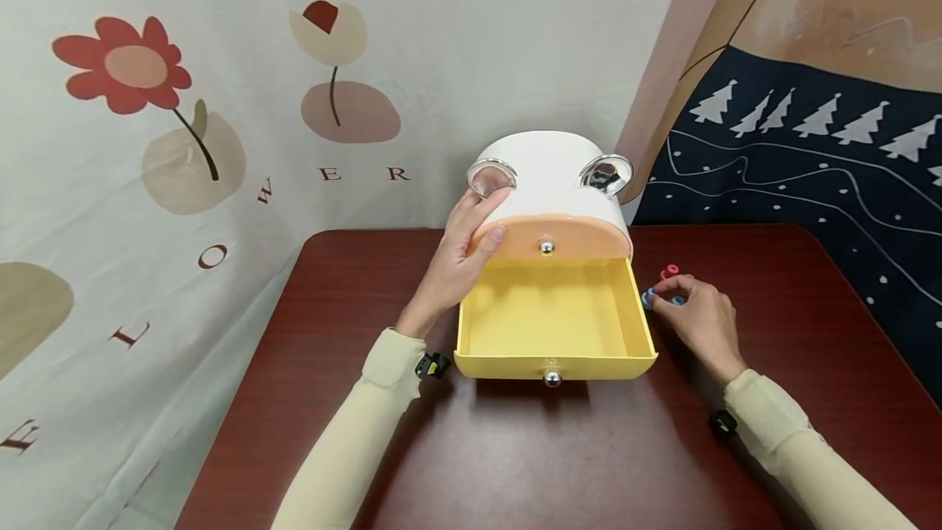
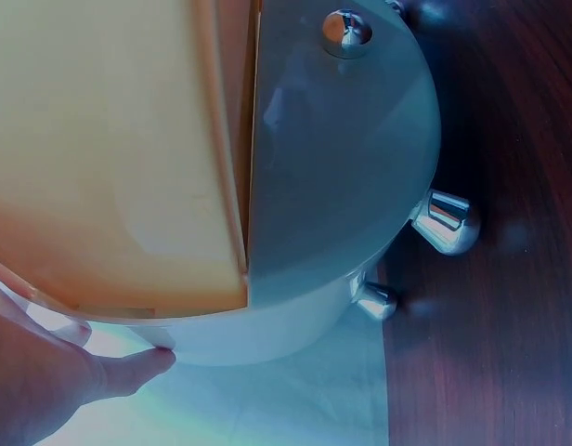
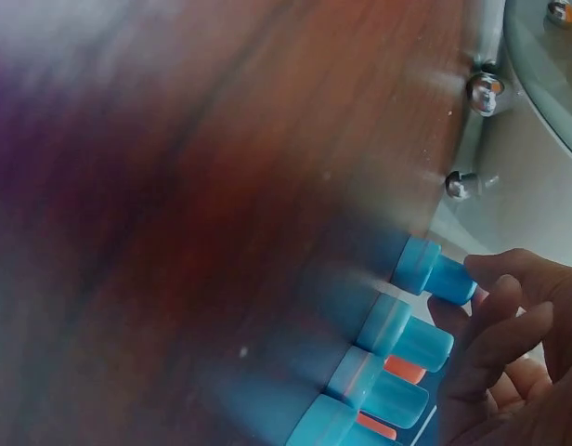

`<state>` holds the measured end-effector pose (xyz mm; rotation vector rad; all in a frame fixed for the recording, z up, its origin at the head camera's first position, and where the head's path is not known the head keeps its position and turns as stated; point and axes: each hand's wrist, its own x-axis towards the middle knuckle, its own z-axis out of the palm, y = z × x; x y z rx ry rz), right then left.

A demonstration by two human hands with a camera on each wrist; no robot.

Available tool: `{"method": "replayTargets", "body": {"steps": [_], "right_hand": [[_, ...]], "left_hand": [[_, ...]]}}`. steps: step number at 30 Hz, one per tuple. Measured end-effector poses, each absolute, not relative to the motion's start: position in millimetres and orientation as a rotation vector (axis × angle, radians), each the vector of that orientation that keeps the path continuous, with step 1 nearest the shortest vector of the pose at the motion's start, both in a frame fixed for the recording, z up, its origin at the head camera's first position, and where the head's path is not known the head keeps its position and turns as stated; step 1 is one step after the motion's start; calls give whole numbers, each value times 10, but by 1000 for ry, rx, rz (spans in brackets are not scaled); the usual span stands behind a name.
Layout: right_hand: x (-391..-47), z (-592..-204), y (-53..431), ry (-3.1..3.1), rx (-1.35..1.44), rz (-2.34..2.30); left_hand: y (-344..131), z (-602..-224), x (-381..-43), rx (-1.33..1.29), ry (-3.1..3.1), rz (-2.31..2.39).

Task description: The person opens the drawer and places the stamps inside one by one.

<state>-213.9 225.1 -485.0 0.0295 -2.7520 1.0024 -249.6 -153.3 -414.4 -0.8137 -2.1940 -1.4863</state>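
A white rounded-top cabinet (image 1: 548, 162) with two silver rings stands at the back of the table. Its yellow lower drawer (image 1: 508, 366) is pulled out, and nothing shows inside. Above it, the orange upper drawer (image 1: 515, 234) is closed. My left hand (image 1: 452, 264) rests with extended fingers against the cabinet's left side, thumb over the front edge. To the right of the cabinet, my right hand (image 1: 702, 321) pinches a small blue peg-shaped piece (image 3: 450, 279) with a wide base and narrower top. Several similar blue pieces (image 3: 407, 339) stand in a row beside the fingers.
A red piece (image 1: 670, 271) sits among the blue ones, right of the cabinet. The dark red wooden table (image 1: 530, 464) extends in front of the open drawer. A printed cloth (image 1: 456, 39) hangs close behind the cabinet. Silver feet (image 2: 448, 221) stick out from the cabinet's base.
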Motion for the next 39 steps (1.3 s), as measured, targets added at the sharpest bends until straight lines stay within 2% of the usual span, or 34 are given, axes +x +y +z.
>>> {"method": "replayTargets", "body": {"steps": [8, 16, 28, 39], "right_hand": [[-2101, -4828, 2253, -2812, 52, 991], [-1911, -4714, 2286, -2775, 44, 1028], [-1563, -4259, 2205, -2553, -56, 1156], [-1422, -3864, 1897, -2294, 66, 1339]], "left_hand": [[-1545, -4137, -2466, -791, -2236, -1474], [-1533, -4146, -2476, -789, -2224, -1480], [-1440, -3921, -2334, -795, -2169, -1528], [-1508, -4148, -2493, -806, -2190, -1496]]}}
